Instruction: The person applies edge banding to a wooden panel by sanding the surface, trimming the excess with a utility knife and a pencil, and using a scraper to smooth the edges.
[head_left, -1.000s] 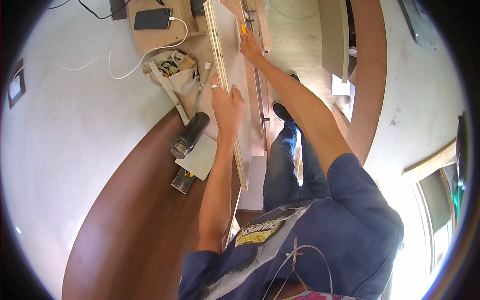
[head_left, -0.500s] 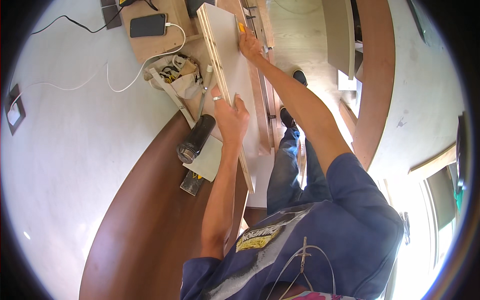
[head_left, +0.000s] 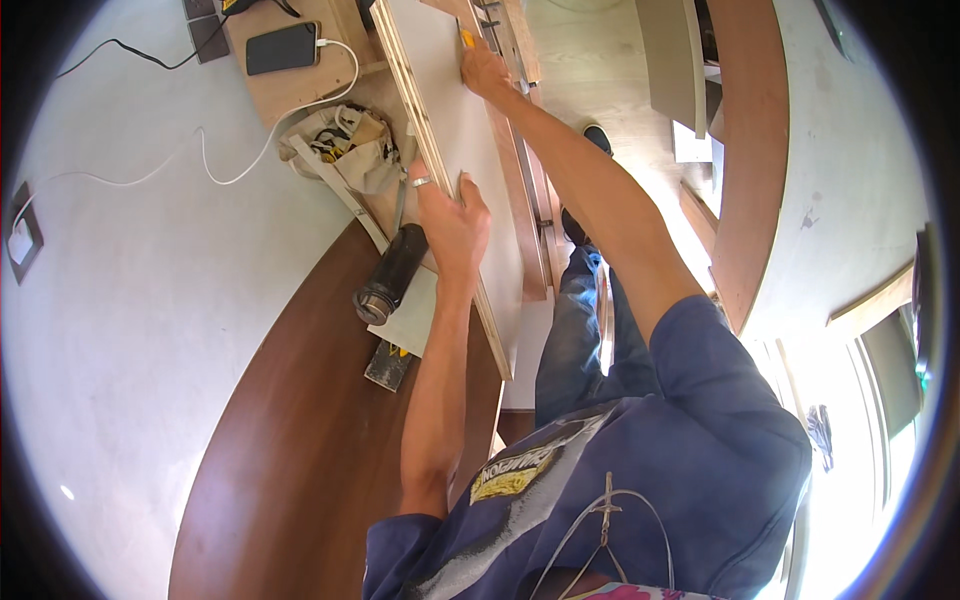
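A plywood board (head_left: 448, 125) with a pale face and layered edge stands tilted on its long side, running away from me. My left hand (head_left: 455, 225) grips its left edge near the middle, with the thumb on the pale face and the other fingers mostly hidden behind the edge. Toward the far end, my right hand (head_left: 486, 72) is closed around a small tool with a yellow-orange handle (head_left: 467, 39), held against the board's right edge. Its working end is too small to make out.
Left of the board lie a black bottle (head_left: 390, 275), a cloth bag (head_left: 350, 150) with tools and a phone (head_left: 283, 48) on a charging cable. Brown panelling (head_left: 290, 430) curves along the near left. A wooden-edged counter (head_left: 748, 150) stands at the right.
The board's far end has swung slightly left. My right hand has moved a little farther away along the edge with the tool. My left hand keeps its grip, and the whole view has shifted slightly.
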